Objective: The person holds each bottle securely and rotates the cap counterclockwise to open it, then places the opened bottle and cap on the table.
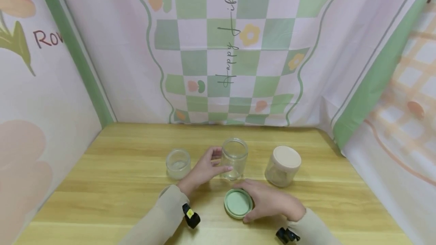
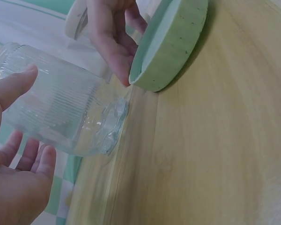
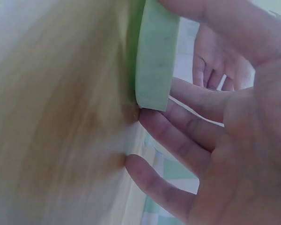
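Note:
A clear glass jar with no lid stands upright near the middle of the table. My left hand is cupped around its left side, thumb in front; in the left wrist view the thumb and fingers are spread loosely beside the glass. A round green lid lies with its hollow side up, nearer to me than the jar. My right hand holds the lid by its rim, thumb at the near edge and fingers at the far edge. In the right wrist view some fingertips touch the table.
A short open glass jar stands to the left of my left hand. On the right is a jar with a cream lid. Partly hidden behind my left forearm is a pale round edge. Printed curtains border the wooden table.

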Tool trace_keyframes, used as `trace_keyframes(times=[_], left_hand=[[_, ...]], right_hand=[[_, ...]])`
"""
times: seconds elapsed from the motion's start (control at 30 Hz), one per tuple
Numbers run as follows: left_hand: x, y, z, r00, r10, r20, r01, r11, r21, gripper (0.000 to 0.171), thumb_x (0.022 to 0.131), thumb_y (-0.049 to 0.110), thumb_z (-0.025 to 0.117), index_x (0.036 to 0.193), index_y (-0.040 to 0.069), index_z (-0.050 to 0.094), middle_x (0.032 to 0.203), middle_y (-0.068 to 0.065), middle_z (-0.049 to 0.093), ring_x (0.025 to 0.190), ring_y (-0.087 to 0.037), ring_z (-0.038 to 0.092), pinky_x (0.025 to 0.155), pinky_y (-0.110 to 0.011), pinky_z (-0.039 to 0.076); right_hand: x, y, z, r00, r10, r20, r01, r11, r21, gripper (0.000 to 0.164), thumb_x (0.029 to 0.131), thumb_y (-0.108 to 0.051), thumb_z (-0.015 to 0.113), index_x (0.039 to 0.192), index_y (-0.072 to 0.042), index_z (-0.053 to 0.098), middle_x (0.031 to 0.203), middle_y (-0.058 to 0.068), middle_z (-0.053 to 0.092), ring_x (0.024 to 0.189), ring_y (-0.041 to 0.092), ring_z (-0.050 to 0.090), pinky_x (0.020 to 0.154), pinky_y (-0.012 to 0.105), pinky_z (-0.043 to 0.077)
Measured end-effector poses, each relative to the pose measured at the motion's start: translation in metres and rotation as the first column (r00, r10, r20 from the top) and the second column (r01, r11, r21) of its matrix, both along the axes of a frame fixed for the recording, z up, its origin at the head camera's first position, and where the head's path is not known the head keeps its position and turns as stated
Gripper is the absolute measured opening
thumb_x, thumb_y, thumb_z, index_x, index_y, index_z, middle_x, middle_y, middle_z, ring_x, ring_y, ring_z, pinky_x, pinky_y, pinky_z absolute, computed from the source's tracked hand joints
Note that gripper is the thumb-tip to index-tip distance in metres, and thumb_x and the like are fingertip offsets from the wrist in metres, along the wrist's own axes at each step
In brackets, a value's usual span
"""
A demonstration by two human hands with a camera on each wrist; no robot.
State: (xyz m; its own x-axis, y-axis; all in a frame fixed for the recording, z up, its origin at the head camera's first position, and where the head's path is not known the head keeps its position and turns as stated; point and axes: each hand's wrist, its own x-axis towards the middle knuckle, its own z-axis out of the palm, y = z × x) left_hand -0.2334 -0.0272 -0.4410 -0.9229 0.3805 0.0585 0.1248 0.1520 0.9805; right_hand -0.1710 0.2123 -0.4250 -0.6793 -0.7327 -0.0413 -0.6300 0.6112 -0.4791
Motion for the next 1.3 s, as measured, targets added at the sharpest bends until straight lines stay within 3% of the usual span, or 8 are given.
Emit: trace_keyframes(times=[0.4, 0.63, 0.8, 1.07, 1.17, 1.3], left_hand=[[0.001, -0.001, -0.001, 1.0, -0.016, -0.016, 0.016, 1.0, 0.006, 0.076, 0.084, 0.035, 0.083, 0.142, 0.01, 0.04, 0.141, -0.009, 0.046, 0.132, -0.03, 0.044, 0.112, -0.046, 0.038], [0.002, -0.006, 0.001, 0.999, -0.02, -0.042, 0.02, 1.0, 0.003, 0.076, 0.085, 0.035, 0.083, 0.143, 0.01, 0.039, 0.139, -0.008, 0.046, 0.129, -0.028, 0.046, 0.111, -0.045, 0.039], [0.004, -0.01, 0.01, 0.998, -0.005, -0.057, 0.004, 1.0, -0.027, 0.079, 0.084, 0.037, 0.083, 0.144, 0.011, 0.04, 0.139, -0.009, 0.047, 0.129, -0.026, 0.047, 0.111, -0.044, 0.04], [0.006, -0.012, 0.028, 0.984, -0.005, -0.178, -0.009, 0.997, -0.079, 0.075, 0.087, 0.025, 0.082, 0.145, 0.008, 0.039, 0.142, -0.01, 0.045, 0.132, -0.026, 0.044, 0.111, -0.042, 0.04], [0.008, -0.011, 0.035, 0.969, 0.004, -0.247, -0.027, 0.996, -0.088, 0.073, 0.086, 0.02, 0.082, 0.144, 0.006, 0.039, 0.141, -0.01, 0.045, 0.132, -0.025, 0.044, 0.111, -0.039, 0.04], [0.012, -0.006, 0.046, 0.936, 0.011, -0.351, -0.048, 0.994, -0.096, 0.071, 0.086, 0.018, 0.082, 0.143, 0.004, 0.042, 0.141, -0.011, 0.046, 0.131, -0.025, 0.044, 0.111, -0.04, 0.04]], right_hand=[[0.003, -0.001, 0.002, 0.999, -0.027, 0.018, 0.027, 1.0, 0.007, 0.094, 0.069, -0.048, 0.089, 0.145, -0.01, 0.049, 0.138, 0.004, 0.053, 0.121, 0.023, 0.053, 0.1, 0.045, 0.049], [0.001, 0.004, 0.006, 0.999, -0.01, 0.051, 0.014, 0.997, -0.078, 0.076, 0.084, -0.051, 0.078, 0.142, -0.008, 0.052, 0.131, 0.001, 0.059, 0.116, 0.018, 0.056, 0.097, 0.04, 0.051], [0.0, 0.008, 0.012, 0.997, -0.072, 0.033, 0.075, 0.992, -0.106, 0.068, 0.091, -0.049, 0.07, 0.138, -0.004, 0.054, 0.13, 0.008, 0.061, 0.112, 0.024, 0.061, 0.095, 0.046, 0.053], [-0.003, 0.014, 0.03, 0.98, -0.128, -0.152, 0.096, 0.974, -0.206, 0.048, 0.096, -0.035, 0.069, 0.132, -0.005, 0.059, 0.124, 0.011, 0.065, 0.105, 0.027, 0.064, 0.088, 0.046, 0.056], [-0.003, 0.017, 0.037, 0.96, -0.137, -0.246, 0.072, 0.964, -0.256, 0.04, 0.095, -0.025, 0.071, 0.129, -0.007, 0.061, 0.123, 0.006, 0.066, 0.103, 0.022, 0.064, 0.086, 0.043, 0.057], [-0.002, 0.022, 0.045, 0.919, -0.17, -0.356, 0.052, 0.946, -0.319, 0.035, 0.091, -0.013, 0.074, 0.124, -0.009, 0.064, 0.12, -0.001, 0.067, 0.1, 0.016, 0.064, 0.084, 0.041, 0.058]])
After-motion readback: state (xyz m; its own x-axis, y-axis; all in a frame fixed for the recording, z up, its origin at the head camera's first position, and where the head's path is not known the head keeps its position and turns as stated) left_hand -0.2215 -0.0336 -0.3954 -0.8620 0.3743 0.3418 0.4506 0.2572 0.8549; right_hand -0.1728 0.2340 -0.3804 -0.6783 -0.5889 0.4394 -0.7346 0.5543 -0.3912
